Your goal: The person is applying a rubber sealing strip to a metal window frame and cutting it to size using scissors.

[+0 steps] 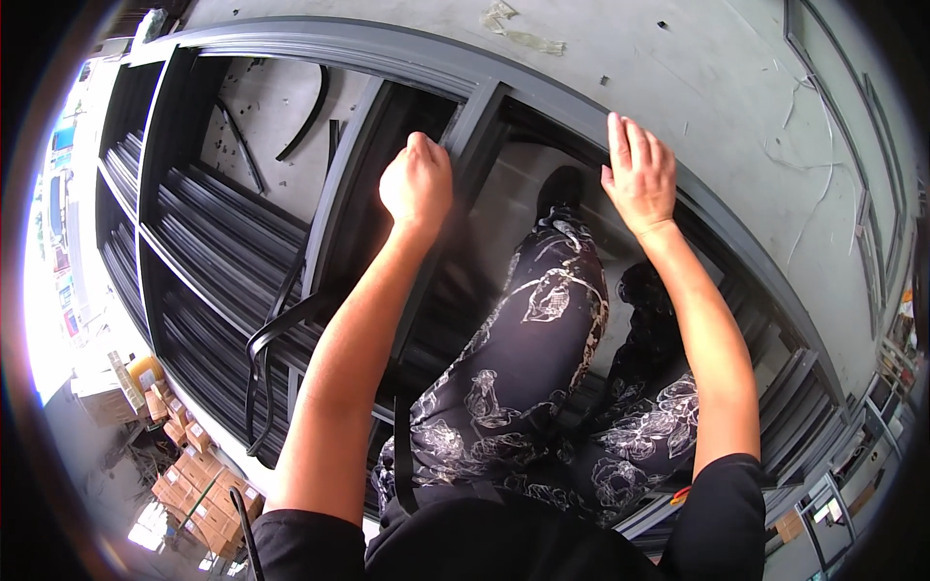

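A large dark grey metal window frame (pixel 354 35) with dividing bars lies on top of a stack of similar frames. My left hand (pixel 418 184) is closed like a fist beside a dividing bar (pixel 477 126); whatever its fingers may hold is hidden. Over by the long far rail, my right hand (pixel 643 174) has its fingers stretched out and nothing visible in it. Whether its fingertips touch the rail I cannot tell. A black flexible strip (pixel 281 321) loops across the stack, left of my left forearm.
My legs (pixel 542 320) stand within the frame openings. Cut black strips (pixel 308 114) and small scraps litter the floor inside one opening. Cardboard boxes (pixel 205 494) are piled at the lower left. More frames (pixel 867 208) and thin pale strands (pixel 823 126) lie at the right.
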`<state>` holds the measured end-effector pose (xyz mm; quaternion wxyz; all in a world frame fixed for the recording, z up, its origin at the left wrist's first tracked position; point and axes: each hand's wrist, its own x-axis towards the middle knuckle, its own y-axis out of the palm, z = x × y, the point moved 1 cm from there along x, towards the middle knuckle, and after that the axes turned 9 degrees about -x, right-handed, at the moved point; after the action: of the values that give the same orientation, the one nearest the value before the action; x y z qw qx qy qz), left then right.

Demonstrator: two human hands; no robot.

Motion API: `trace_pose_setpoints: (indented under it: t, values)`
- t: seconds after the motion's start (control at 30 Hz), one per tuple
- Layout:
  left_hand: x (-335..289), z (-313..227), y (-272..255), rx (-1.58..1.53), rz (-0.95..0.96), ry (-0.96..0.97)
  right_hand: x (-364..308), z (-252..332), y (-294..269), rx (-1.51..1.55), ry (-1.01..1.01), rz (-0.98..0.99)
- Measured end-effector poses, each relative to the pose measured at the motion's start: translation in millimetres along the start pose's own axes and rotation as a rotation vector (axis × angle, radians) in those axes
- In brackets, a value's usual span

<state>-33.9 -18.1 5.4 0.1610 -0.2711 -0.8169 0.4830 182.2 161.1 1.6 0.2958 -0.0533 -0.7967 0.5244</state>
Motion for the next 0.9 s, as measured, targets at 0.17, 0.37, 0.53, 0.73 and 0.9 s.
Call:
trace_pose_setpoints:
  t: [0.17,0.37,0.53,0.73,0.9]
  values:
    - [-4.6,3.7,7.8,0.008,-0.077,0.104,-11.5,-5.6,7.9,-0.012,0.012,-0.051]
    - [-3.4,7.7,8.9,0.046,-0.124,0.135,-9.9,3.4,18.3,-0.023,0.004,0.068]
    - [3.8,-4.4,5.9,0.061,-0.162,0.191,-2.2,-4.9,20.1,-0.02,0.048,0.02]
    - [-3.7,0.7,6.2,0.13,-0.136,0.157,9.7,13.9,18.1,0.028,0.036,-0.087]
    - [-6.4,-2.1,10.0,0.118,-0.102,0.144,48.1,51.0,37.3,0.068,0.043,-0.297]
